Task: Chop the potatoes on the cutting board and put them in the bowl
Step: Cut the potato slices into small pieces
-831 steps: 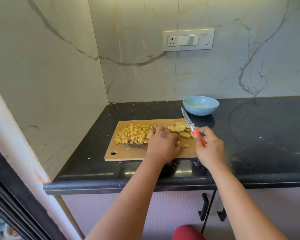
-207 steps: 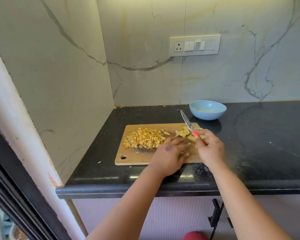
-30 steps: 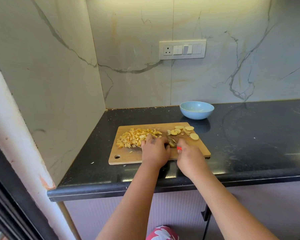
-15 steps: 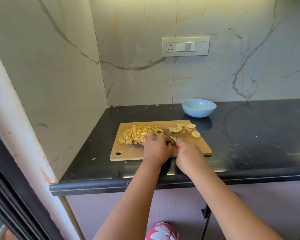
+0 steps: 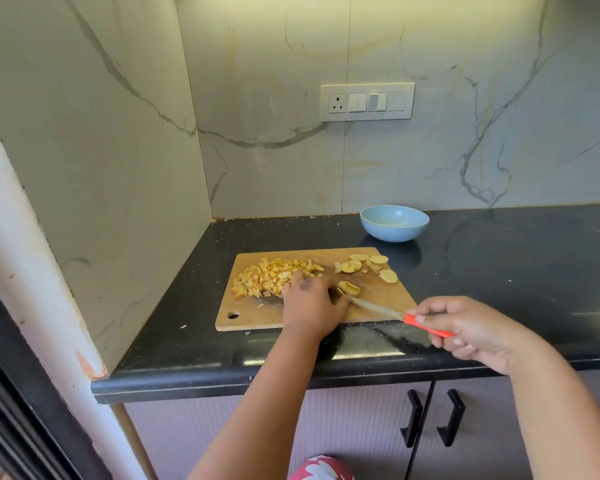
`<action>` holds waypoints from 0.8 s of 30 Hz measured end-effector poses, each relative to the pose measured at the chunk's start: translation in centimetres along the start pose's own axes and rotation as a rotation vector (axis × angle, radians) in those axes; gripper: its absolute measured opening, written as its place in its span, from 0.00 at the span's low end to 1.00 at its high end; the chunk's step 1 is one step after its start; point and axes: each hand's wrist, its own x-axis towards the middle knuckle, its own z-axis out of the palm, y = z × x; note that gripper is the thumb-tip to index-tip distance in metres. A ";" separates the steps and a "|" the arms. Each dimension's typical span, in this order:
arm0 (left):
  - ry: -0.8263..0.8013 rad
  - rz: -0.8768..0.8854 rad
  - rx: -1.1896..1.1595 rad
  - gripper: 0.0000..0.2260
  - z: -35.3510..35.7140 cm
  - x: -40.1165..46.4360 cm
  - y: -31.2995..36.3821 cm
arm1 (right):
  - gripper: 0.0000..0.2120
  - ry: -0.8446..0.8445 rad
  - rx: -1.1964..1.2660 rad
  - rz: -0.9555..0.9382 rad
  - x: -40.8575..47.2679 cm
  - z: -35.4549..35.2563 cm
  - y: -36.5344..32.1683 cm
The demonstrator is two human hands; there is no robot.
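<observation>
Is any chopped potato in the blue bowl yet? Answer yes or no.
No: the blue bowl shows only its bare inside, while the chopped potato lies heaped on the cutting board.

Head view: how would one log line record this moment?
step: chopping | left hand: on cutting board | right hand: grips knife | bowl: no potato

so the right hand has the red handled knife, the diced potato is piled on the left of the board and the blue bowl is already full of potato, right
Not quite: the head view shows the blue bowl holding no potato yet. The rest stands: the right hand holds the red-handled knife, and the diced potato is piled on the left of the cutting board.
</observation>
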 end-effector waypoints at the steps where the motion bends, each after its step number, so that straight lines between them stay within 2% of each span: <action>1: 0.010 0.007 -0.025 0.15 0.0 0.0 0.1 | 0.07 0.002 0.049 -0.027 0.3 -0.4 -0.1; 3: 0.045 0.009 -0.087 0.17 0.3 0.0 0.4 | 0.07 0.051 0.166 -0.111 1.5 -0.1 -0.6; 5: 0.056 -0.023 -0.120 0.21 0.9 0.2 0.8 | 0.07 0.202 0.216 -0.206 3.4 1.2 -1.2; 8: 0.029 -0.102 -0.062 0.28 1.6 0.9 2.0 | 0.06 0.521 0.084 -0.351 6.2 4.2 -1.0; 10: 0.021 -0.138 0.012 0.29 1.6 1.6 2.7 | 0.05 0.654 -0.041 -0.444 7.2 5.5 -0.3; 13: -0.003 -0.167 0.079 0.25 1.3 2.5 3.6 | 0.06 0.685 -0.170 -0.520 7.4 5.9 0.2; 18: -0.077 -0.191 0.094 0.12 1.8 3.5 4.2 | 0.05 0.664 -0.167 -0.575 7.9 5.5 0.9; 24: -0.197 0.015 0.104 0.11 0.4 4.0 2.9 | 0.06 0.650 -0.270 -0.563 7.7 5.5 0.8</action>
